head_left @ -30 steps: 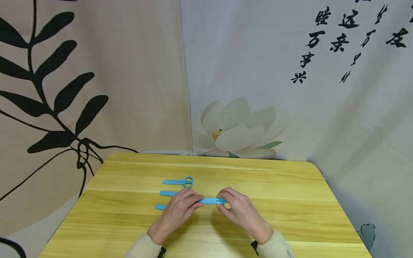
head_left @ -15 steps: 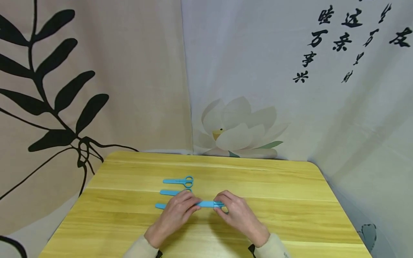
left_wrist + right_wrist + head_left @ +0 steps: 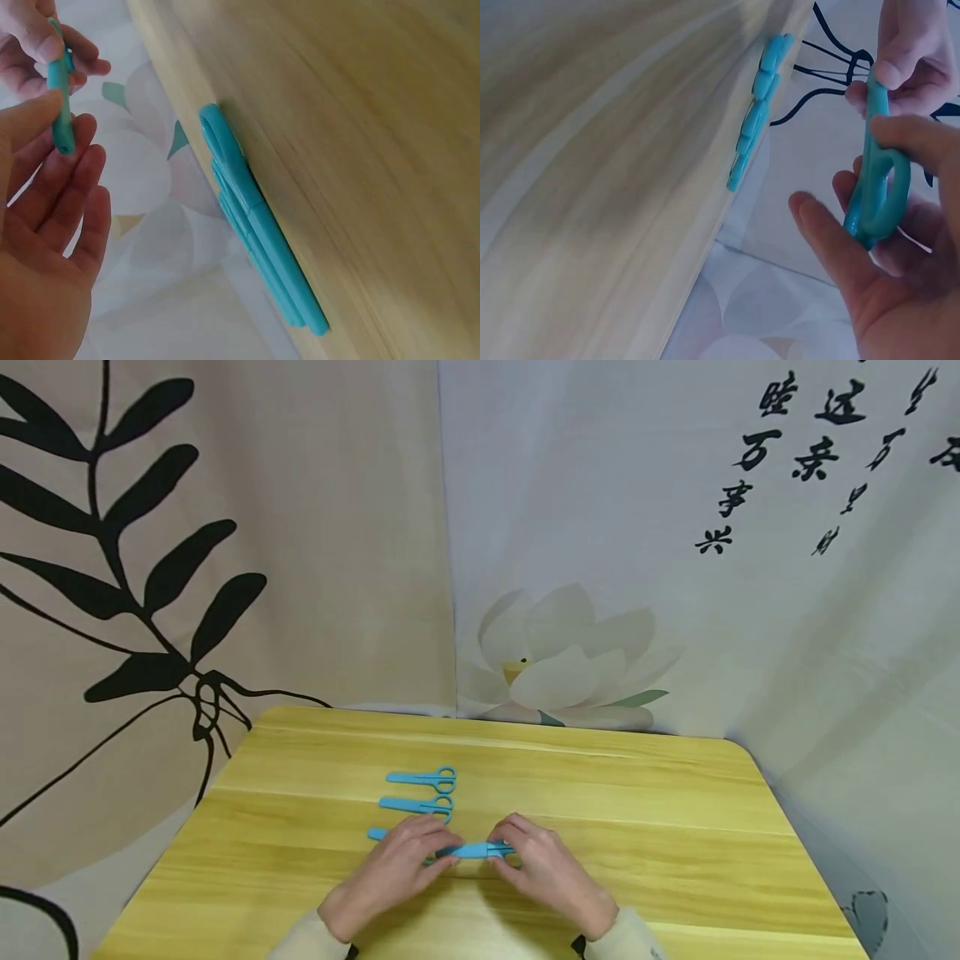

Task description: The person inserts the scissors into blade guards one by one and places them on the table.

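Observation:
Both hands hold one pair of light-blue scissors (image 3: 472,851) raised over the near middle of the table. My left hand (image 3: 397,858) pinches the blade end, thumb against fingers, while its remaining fingers stay spread in the left wrist view. At the handle end, my right hand (image 3: 551,872) grips near the finger loops; one loop of the scissors (image 3: 900,191) shows in the right wrist view. Behind the left hand lie two matching scissors, the farthest pair (image 3: 420,778) and a middle pair (image 3: 416,804). A third pair (image 3: 377,834) is mostly hidden by that hand.
The wooden table (image 3: 637,810) has rounded far corners. Printed cloth curtains (image 3: 585,527) hang right behind and beside it. The lying scissors form a row left of the table's middle, blades pointing left.
Both hands have moved nearer the table's front edge with the scissors and drifted slightly left. The middle pair of lying scissors is now uncovered. The head view has shifted a little.

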